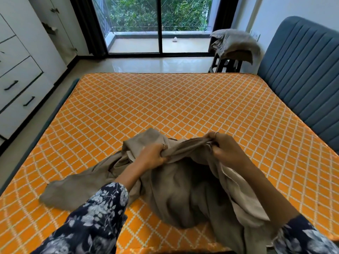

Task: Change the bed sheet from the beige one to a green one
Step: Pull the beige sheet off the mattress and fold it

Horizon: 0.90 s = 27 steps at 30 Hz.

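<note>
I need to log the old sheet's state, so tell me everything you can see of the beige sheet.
The beige sheet is plain, soft-looking cloth, fully off the bed and bunched in a loose, creased heap on the near part of the orange diamond-patterned mattress. Both hands grip a gathered edge, left hand and right hand, lifting it. One end trails flat toward the left.

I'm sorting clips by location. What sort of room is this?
Most likely a home bedroom: a bare orange mattress with a blue padded headboard, white drawers along the wall, and a sliding glass door to a balcony.

No readable text or labels anywhere
</note>
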Each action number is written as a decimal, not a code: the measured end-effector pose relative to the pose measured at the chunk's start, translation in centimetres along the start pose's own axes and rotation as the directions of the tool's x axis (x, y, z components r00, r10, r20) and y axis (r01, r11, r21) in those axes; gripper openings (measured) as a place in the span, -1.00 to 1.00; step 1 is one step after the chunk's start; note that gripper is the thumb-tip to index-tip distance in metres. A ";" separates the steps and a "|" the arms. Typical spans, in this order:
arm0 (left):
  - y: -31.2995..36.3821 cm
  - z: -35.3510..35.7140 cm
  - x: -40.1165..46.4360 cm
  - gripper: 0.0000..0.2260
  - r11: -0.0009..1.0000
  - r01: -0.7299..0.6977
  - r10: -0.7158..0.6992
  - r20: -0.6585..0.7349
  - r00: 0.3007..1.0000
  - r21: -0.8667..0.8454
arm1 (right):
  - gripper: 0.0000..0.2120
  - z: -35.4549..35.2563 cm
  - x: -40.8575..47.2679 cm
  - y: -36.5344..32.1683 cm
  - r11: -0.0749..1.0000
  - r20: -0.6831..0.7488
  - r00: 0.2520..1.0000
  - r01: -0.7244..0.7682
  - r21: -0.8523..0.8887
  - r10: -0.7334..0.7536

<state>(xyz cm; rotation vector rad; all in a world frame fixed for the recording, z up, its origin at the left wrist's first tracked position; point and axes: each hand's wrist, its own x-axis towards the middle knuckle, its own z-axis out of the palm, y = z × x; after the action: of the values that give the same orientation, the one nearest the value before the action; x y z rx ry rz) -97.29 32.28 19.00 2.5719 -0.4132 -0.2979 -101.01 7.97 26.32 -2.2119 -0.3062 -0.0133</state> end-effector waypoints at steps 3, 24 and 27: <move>-0.3 0.2 1.0 -0.86 0.998 0.054 -0.057 -0.197 0.979 -0.022 | -0.57 -1.2 -0.4 -0.2 1.000 -0.041 0.999 0.005 -0.006 -0.006; -4.8 0.3 0.9 -0.69 0.975 -0.035 -0.085 0.518 0.851 0.217 | -0.48 -10.8 -1.0 2.5 0.983 -0.217 0.962 -0.141 0.117 0.164; -6.6 -0.3 -0.2 -0.76 0.892 0.026 -0.277 0.501 0.820 0.451 | -0.58 -11.6 -0.3 3.2 0.969 -0.270 0.937 -0.181 0.166 0.222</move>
<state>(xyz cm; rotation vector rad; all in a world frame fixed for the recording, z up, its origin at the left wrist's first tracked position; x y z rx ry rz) -95.86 37.94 15.86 2.9189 -0.5159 -1.1570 -99.46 -3.07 30.89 -2.0581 0.0808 -0.1938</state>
